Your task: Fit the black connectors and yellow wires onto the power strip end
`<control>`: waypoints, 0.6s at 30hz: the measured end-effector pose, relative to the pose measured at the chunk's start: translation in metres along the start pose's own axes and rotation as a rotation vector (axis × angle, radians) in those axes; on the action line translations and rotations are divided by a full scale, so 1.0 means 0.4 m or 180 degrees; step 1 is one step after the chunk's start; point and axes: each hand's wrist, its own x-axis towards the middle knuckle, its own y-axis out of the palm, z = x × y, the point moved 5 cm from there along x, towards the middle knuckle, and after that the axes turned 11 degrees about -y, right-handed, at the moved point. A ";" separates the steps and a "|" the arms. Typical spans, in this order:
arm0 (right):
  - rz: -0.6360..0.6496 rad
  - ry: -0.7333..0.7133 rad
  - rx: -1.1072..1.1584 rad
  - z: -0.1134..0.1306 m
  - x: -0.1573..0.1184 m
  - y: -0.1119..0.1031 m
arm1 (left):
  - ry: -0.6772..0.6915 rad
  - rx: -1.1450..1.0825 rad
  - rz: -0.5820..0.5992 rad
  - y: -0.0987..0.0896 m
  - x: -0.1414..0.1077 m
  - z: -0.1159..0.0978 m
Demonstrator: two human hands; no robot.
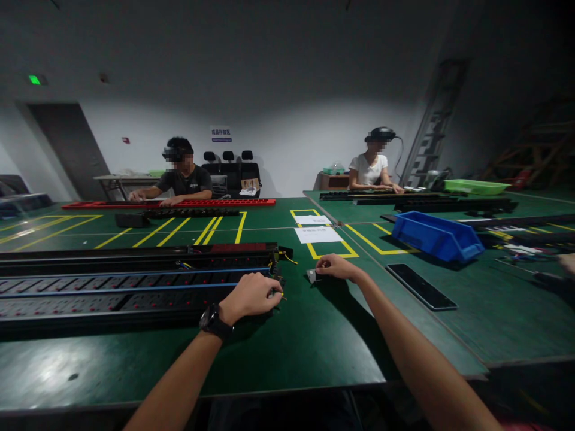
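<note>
My left hand (pixel 254 294), with a black watch (pixel 215 320) at its wrist, is at the right end of the long black strips (pixel 171 293). Its fingers are bent together by a thin wire with a yellow tip (pixel 283 295); whether they grip it is hard to tell. To the right, my right hand (pixel 336 267) pinches a small metal plate (pixel 312 276) just above the green table. Blue lines run along the strips, which carry rows of red marks. A yellow wire (pixel 290 258) sticks out from the far strip's end.
A phone (pixel 421 287) lies right of my right forearm, with a blue bin (pixel 435 236) behind it. White papers (pixel 317 234) lie ahead. Two people sit across the table (pixel 314 335), near a red strip (pixel 242 203) and a green tray (pixel 476 187). Another hand (pixel 566 263) shows at the right edge.
</note>
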 end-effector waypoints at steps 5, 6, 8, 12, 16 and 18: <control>0.0213 0.0011 -0.0221 -0.014 0.005 0.005 | 0.0302 0.0151 -0.0107 -0.008 -0.017 -0.020; 0.0264 0.0001 -0.0277 -0.017 0.006 0.006 | 0.0327 0.0218 -0.0138 -0.009 -0.019 -0.023; 0.0333 -0.0011 -0.0368 -0.021 0.008 0.008 | 0.0350 0.0371 -0.0190 -0.009 -0.022 -0.028; 0.0381 -0.0007 -0.0443 -0.026 0.009 0.010 | 0.0365 0.0675 -0.0216 -0.003 -0.021 -0.040; 0.0389 -0.0015 -0.0525 -0.024 0.009 0.010 | 0.0420 0.0868 -0.0253 0.004 -0.020 -0.052; 0.0402 -0.0030 -0.0526 -0.022 0.008 0.010 | 0.0405 0.0922 -0.0285 0.006 -0.020 -0.055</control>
